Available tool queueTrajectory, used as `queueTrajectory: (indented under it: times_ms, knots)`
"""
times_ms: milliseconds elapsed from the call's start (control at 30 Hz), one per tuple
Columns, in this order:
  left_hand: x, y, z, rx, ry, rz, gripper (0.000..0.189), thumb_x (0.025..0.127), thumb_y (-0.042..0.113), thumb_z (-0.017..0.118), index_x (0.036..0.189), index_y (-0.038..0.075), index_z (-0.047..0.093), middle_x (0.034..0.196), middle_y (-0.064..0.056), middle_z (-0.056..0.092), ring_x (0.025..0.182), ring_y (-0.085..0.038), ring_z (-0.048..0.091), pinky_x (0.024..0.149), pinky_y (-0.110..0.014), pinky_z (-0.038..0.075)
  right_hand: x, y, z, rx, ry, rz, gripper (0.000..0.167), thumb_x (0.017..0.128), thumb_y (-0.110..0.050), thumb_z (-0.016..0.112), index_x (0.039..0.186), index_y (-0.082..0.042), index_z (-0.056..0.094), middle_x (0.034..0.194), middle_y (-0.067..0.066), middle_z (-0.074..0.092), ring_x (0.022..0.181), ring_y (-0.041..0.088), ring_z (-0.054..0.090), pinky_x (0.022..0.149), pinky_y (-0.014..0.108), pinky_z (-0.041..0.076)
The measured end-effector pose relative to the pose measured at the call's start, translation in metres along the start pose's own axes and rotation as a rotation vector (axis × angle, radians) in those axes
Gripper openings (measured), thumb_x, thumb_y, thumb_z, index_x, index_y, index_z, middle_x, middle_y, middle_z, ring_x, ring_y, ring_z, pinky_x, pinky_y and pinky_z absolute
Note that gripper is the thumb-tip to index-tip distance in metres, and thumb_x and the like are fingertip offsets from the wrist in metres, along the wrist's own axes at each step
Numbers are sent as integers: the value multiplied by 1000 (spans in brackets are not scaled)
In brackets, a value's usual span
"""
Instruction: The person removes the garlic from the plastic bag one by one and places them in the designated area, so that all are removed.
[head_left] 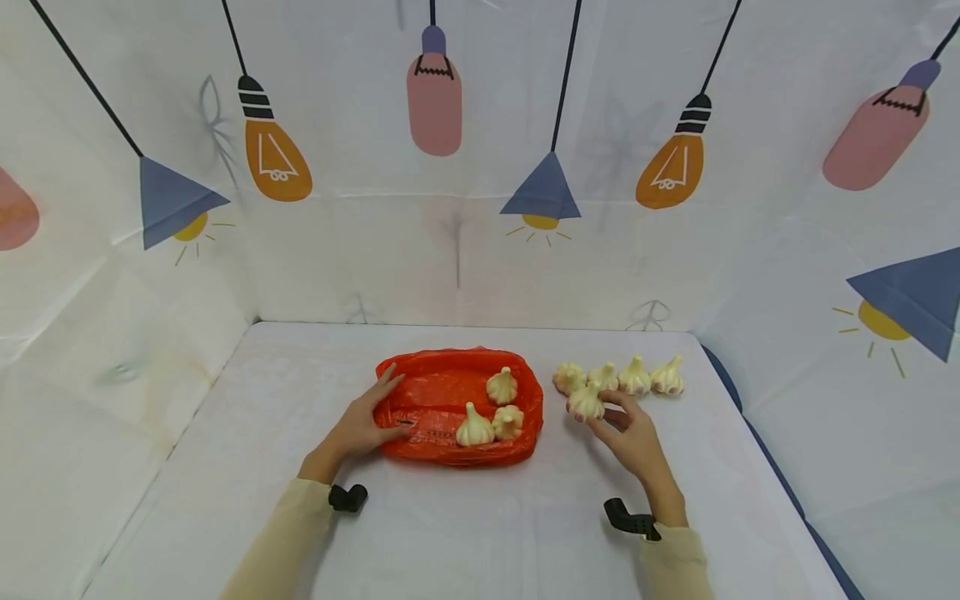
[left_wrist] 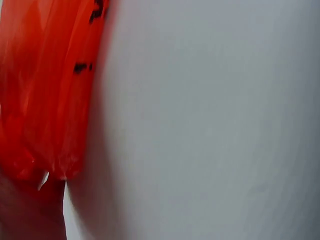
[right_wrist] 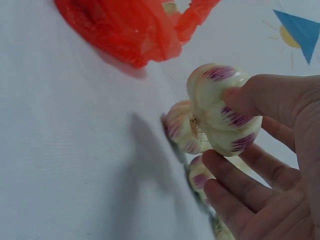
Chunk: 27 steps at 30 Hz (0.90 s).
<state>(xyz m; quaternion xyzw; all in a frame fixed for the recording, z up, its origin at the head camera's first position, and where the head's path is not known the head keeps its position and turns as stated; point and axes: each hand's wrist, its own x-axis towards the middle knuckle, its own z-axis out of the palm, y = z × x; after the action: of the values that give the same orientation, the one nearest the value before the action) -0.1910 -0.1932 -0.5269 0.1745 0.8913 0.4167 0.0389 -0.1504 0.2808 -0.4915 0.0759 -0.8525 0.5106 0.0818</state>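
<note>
A red plastic bag [head_left: 431,362], its sides standing up like a shallow tray, lies on the table. Three garlic bulbs [head_left: 475,427] sit inside its right half. My left hand [head_left: 360,425] rests on the bag's left rim, thumb and fingers spread; in the left wrist view just part of that hand [left_wrist: 30,212] shows beside the red plastic. My right hand [head_left: 630,437] pinches a garlic bulb [right_wrist: 220,107] between thumb and fingers, holding it above the table. The purple-streaked root end of this bulb faces the right wrist camera.
Just behind the held bulb, several more garlic bulbs [head_left: 635,377] stand in a row to the right of the bag. The table [head_left: 480,533] is covered in white. A pale sheet printed with lamps [head_left: 543,275] hangs around its back and sides.
</note>
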Motion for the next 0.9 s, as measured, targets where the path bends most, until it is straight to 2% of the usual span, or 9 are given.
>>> queueTrajectory:
  times_ms: [67,133,333,400,633,800,900]
  knots:
    - [0,1,1,12,10,34,91,85,36,84,160,11,39,172,-12,22,154,-46,26,120,-69,27,0,3,2,-1,-2,-2,46,92,-7,77,133,4,59,136,24,59,114,42,68,97,40,59]
    - [0,1,2,20,11,53,87,86,34,82,158,8,41,171,-15,23,153,-47,26,119,-69,27,0,6,5,7,-3,8,46,92,-6,77,133,4,59,136,24,60,114,41,68,98,38,59]
    - [-1,1,4,48,4,23,85,87,40,81,157,10,43,172,-15,19,155,-47,23,119,-70,28,0,12,11,38,-1,49,48,89,-1,78,133,5,59,136,26,59,115,43,66,90,19,57]
    - [-1,1,5,48,8,13,87,87,41,81,158,10,42,172,-16,17,155,-48,22,118,-71,28,-1,12,13,40,-1,62,49,89,-2,78,133,5,59,136,27,59,116,45,66,88,17,56]
    - [-2,5,5,28,-10,-34,99,86,42,81,163,10,28,173,-12,17,155,-46,23,119,-69,29,-2,10,16,26,-7,85,50,89,-6,80,133,3,59,134,25,61,115,40,67,93,23,58]
    - [-2,5,5,31,-19,-54,102,86,43,81,164,10,24,173,-11,15,155,-45,22,120,-69,28,1,8,19,41,-3,113,52,89,-6,80,134,4,58,138,25,59,119,44,66,92,26,59]
    - [-2,5,5,26,-22,-64,103,86,45,81,164,11,24,174,-10,15,156,-45,22,119,-69,28,3,9,22,35,5,125,53,89,-2,78,135,7,55,140,29,56,120,48,64,94,36,60]
